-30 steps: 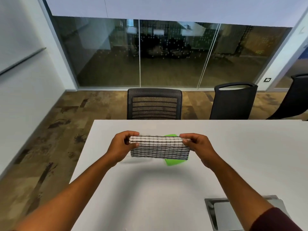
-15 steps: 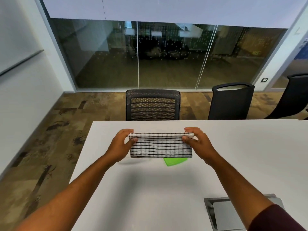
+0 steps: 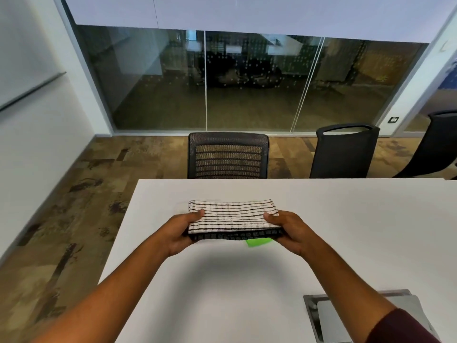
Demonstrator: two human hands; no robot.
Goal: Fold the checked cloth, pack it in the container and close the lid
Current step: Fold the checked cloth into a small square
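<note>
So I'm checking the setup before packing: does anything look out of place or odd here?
Nothing is spilled or damaged. The folded checked cloth sits level between the left hand and right hand. Only a green piece peeks out beneath it on the table; what it is cannot be told.

The checked cloth (image 3: 232, 215) is white with thin black lines that cross in a grid; its lower folded edge looks dark. Under it shows a small piece of a bright green thing (image 3: 258, 242). The bench (image 3: 346, 231) is plain white. The chairs (image 3: 227, 155) are black, the sleeve (image 3: 405, 328) is dark red, and the floor (image 3: 74, 206) is patchy brown.
</note>
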